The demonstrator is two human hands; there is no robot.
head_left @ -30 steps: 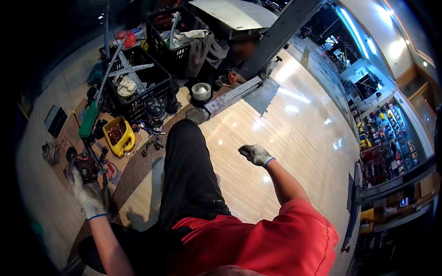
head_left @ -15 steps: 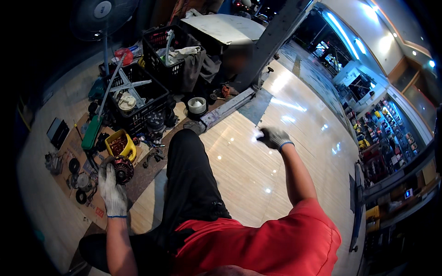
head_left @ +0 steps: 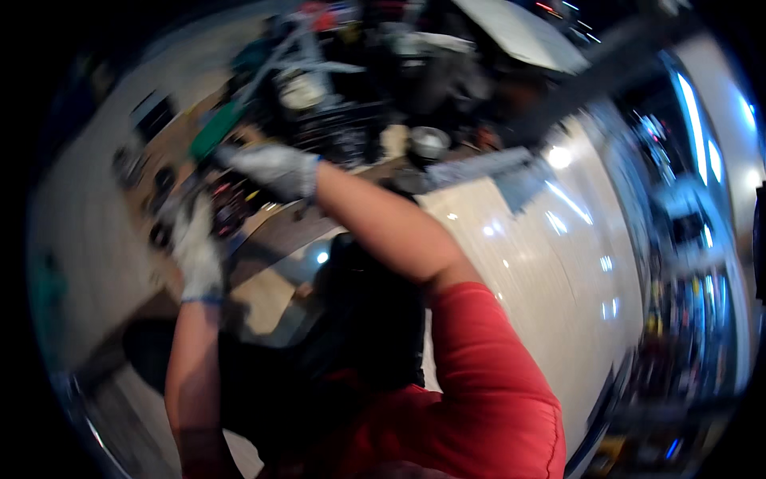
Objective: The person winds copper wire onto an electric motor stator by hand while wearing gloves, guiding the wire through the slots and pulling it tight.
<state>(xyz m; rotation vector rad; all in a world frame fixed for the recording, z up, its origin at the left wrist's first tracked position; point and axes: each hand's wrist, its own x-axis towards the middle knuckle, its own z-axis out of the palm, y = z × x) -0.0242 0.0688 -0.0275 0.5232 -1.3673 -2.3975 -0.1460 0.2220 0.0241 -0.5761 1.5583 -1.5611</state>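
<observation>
Motion blurs the whole view. My left hand (head_left: 195, 243), in a white knit glove with a blue cuff, is closed at the side of a round, dark reddish motor part (head_left: 229, 211). Crossing in front of my body, my right arm brings the gloved right hand (head_left: 275, 169) just above and right of that part. The right fingers point left toward a green elongated thing (head_left: 214, 134); smear hides whether they hold anything. The yellow container near the motor part is mostly hidden behind the right hand. Both hands are over a cardboard sheet (head_left: 171, 275).
Dark round parts (head_left: 163, 180) lie on the cardboard to the left, with a dark box (head_left: 153, 116) beyond. Behind my hands stands a black crate (head_left: 319, 128) with grey metal arms. A white blower wheel (head_left: 429, 144) and a metal beam (head_left: 479, 168) are farther right.
My right hand has swung left from over the tiled floor to beside the left hand. The view has turned, so the clutter appears farther right. The left hand stays at the motor part.
</observation>
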